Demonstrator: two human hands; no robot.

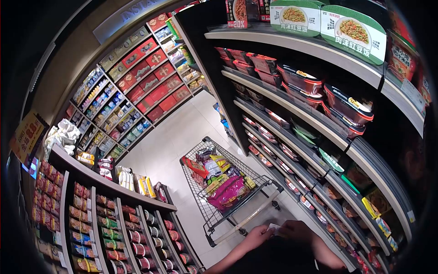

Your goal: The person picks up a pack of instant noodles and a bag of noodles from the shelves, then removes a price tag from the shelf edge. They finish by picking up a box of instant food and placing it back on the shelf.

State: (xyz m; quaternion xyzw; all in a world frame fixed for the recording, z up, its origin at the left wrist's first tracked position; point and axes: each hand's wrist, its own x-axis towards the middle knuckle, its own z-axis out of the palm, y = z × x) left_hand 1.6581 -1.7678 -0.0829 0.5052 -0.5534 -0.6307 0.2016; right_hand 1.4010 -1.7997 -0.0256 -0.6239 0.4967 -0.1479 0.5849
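My left hand (258,235) and my right hand (294,229) are close together in front of my body, low in the view. Between their fingers is a small white piece, perhaps paper (273,228); both hands look closed on it, though the right fingers are partly hidden. Just beyond my hands stands a wire shopping cart (194,185), its handle (250,218) toward me and neither hand on it. Colourful snack packages lie heaped inside, among them a large magenta bag (226,192) and a red bag (196,167).
Tall shelves with boxed meals (353,33) and black-lidded tubs (349,102) line the right side. To the left, a low curved shelf holds instant noodle cups (139,236). The pale tiled floor (159,137) runs ahead to shelves of red boxes (153,77).
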